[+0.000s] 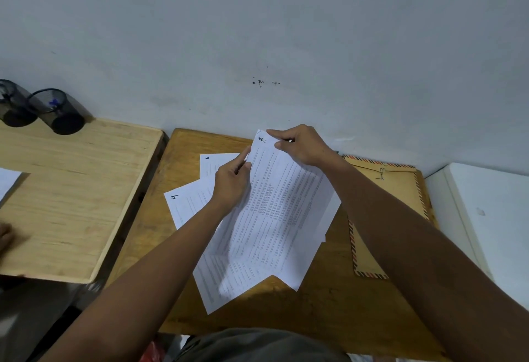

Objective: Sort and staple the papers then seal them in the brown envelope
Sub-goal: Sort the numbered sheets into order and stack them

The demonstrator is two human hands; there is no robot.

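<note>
The top sheet (274, 204), marked with a handwritten number at its far corner, lies across the middle of the desk (329, 304) with its long axis running from about 1 o'clock down to 7 o'clock. Both hands sit on its far end. The right hand (303, 145) has fingers curled and pinches the far corner at 12 o'clock. The left hand (232, 187) grips the sheet's left edge between thumb and fingers, at about 10 o'clock of the sheet's middle. Judging by this, sorting is under way, and the next move turns on lifting or sliding this sheet along its long axis away from those below.

Under it lie more papers (229, 284), fanned toward 7 o'clock. Two further sheets poke out at 9 to 10 o'clock of the left hand: one marked "4" (183, 204), another (217, 164) whose mark is too small to read.

The brown envelope (400, 189) lies flat at 3 o'clock of the papers, nearer the right arm, which covers part of it; its string clasp shows at the far end.

No stapler can be seen. How many sheets lie in the stack cannot be told. Something small shows by the right fingers but is unclear. At far 9 o'clock, a second, paler desk (71, 189) carries two mesh cups (43, 109).
</note>
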